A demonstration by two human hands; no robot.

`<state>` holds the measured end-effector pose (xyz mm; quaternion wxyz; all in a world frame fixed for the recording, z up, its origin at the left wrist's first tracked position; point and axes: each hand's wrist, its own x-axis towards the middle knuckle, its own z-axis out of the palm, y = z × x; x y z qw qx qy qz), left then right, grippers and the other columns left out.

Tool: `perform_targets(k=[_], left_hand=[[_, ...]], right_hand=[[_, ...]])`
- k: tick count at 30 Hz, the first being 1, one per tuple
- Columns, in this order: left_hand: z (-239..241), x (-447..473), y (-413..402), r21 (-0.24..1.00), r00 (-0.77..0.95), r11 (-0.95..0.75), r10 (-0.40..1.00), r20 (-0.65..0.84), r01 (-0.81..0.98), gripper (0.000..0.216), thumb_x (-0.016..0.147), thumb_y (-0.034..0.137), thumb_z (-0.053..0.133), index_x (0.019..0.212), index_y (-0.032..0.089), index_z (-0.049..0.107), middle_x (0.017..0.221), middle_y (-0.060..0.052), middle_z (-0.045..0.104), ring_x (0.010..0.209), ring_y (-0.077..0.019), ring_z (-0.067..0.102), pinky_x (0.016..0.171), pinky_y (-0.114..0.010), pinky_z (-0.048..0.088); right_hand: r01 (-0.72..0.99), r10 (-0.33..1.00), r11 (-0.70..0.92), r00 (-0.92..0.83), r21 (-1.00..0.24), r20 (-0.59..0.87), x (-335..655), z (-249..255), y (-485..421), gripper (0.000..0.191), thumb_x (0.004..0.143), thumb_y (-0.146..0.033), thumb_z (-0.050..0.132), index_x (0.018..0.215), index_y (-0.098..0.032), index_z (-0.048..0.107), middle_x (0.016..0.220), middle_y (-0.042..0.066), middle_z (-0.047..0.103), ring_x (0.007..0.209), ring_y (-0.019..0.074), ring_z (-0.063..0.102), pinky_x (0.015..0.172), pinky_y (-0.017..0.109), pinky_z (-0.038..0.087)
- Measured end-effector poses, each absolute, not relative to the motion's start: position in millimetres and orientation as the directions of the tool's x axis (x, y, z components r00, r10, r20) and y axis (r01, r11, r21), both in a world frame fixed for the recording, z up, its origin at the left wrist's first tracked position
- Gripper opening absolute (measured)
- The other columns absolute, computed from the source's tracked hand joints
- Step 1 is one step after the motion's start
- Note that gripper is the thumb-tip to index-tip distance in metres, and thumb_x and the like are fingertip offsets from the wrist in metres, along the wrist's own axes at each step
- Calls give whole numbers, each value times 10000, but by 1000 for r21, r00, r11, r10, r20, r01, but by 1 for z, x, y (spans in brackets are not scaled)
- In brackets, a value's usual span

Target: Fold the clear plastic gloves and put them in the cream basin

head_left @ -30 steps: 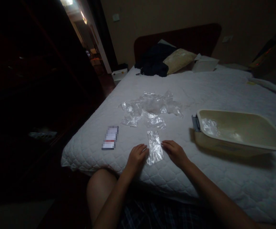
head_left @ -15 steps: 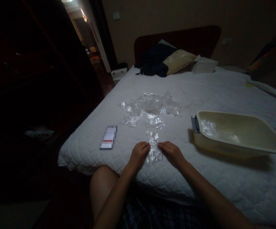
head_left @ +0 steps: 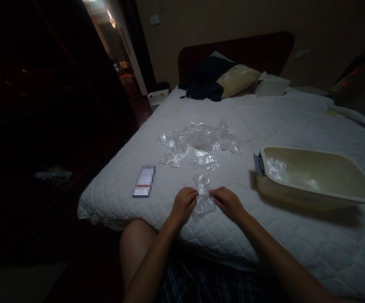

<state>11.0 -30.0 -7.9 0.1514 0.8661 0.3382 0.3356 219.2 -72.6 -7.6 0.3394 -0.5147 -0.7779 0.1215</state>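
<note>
A small clear plastic bag [head_left: 203, 197] lies near the front edge of the white quilted bed [head_left: 296, 235]. My left hand [head_left: 184, 205] pinches its left edge with curled fingers. On the bag's right edge, my right hand [head_left: 228, 203] pinches in the same way. The bag is crumpled between the two hands. Behind it a loose heap of several more clear plastic bags [head_left: 198, 143] is spread on the quilt.
A beige plastic tub [head_left: 315, 176] with one clear bag inside sits to the right. Left of my hands lies a small flat packet [head_left: 144, 187]. Dark clothing [head_left: 204, 80], a pillow [head_left: 237, 80] and a white box [head_left: 272, 86] rest by the headboard. The bed's left edge drops to a dark floor.
Both hands moved inward from beside the flat bag and closed on its two edges. The bag has bunched up and looks narrower and shorter.
</note>
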Motion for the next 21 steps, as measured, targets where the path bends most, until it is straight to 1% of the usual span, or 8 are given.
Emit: perform_targets(k=[3, 7, 11, 16, 19, 21], left_hand=[[-6, 13, -31, 545, 512, -686, 725, 461, 482, 191, 827, 234, 457, 939, 186, 605, 920, -66, 617, 898, -188, 524, 818, -372, 424], [-6, 16, -30, 630, 441, -605, 793, 420, 487, 171, 815, 270, 476, 882, 183, 607, 845, -47, 614, 829, -173, 529, 773, -339, 428], [-9, 20, -28, 666, 374, -550, 834, 406, 504, 179, 810, 291, 471, 818, 178, 611, 789, -38, 599, 787, -168, 526, 731, -316, 422], [-12, 25, -26, 661, 331, -534, 846, 419, 528, 172, 801, 272, 476, 733, 171, 596, 751, -33, 581, 767, -161, 510, 717, -297, 403], [-11, 31, -25, 633, 282, -472, 880, 382, 614, 245, 817, 308, 452, 653, 173, 575, 687, -20, 556, 722, -150, 497, 687, -278, 387], [-10, 35, -25, 602, 268, -450, 889, 371, 660, 275, 819, 318, 447, 616, 173, 561, 671, -18, 544, 715, -146, 490, 683, -270, 376]], right_hand=[[705, 895, 415, -204, -575, 396, 218, -10, -72, 208, 807, -225, 476, 967, -230, 609, 877, 54, 639, 830, 192, 560, 732, 340, 462], [697, 926, 326, -100, -639, 363, 215, -13, -71, 182, 790, -229, 485, 915, -226, 617, 841, 45, 626, 802, 188, 565, 727, 339, 459], [659, 946, 240, 6, -713, 325, 213, -15, -67, 172, 772, -238, 492, 894, -220, 613, 836, 39, 628, 775, 184, 577, 707, 328, 459], [583, 965, 165, 70, -796, 251, 209, -17, -64, 180, 760, -281, 497, 907, -217, 579, 814, 32, 638, 733, 177, 596, 669, 307, 458], [524, 967, 104, 144, -845, 209, 206, -14, -64, 199, 761, -335, 500, 921, -218, 512, 742, 10, 637, 671, 164, 601, 613, 279, 450], [525, 963, 92, 169, -846, 210, 204, -11, -65, 198, 758, -372, 504, 883, -219, 481, 704, -1, 622, 640, 159, 593, 587, 265, 436]])
